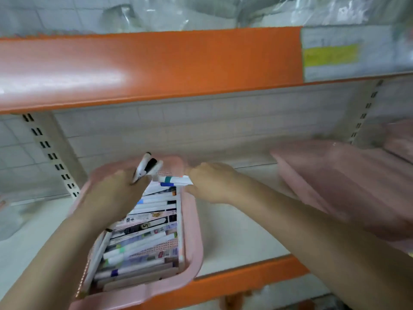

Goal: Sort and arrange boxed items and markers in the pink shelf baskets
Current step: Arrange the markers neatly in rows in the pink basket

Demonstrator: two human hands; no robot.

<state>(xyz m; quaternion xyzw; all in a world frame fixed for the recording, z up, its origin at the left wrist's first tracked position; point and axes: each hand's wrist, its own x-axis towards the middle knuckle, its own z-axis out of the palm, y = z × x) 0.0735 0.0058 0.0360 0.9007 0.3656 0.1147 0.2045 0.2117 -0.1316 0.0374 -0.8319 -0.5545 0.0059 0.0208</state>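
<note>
A pink basket [194,242] sits on the shelf in front of me, packed with several white markers and narrow boxes [143,238] laid crosswise. My left hand [111,193] hovers over the basket's far left part and grips a small bunch of black-capped markers [147,166] that stick up and away from me. My right hand [212,184] is at the basket's far right corner and pinches a white marker with a teal band [176,180], lying level above the contents. Both forearms reach in from below.
A second pink basket [348,182], blurred, stands on the shelf to the right, with another pink shape [400,137] behind it. An orange shelf edge [145,63] hangs overhead and another orange edge [245,280] runs along the front. Slotted uprights [51,155] flank the bay.
</note>
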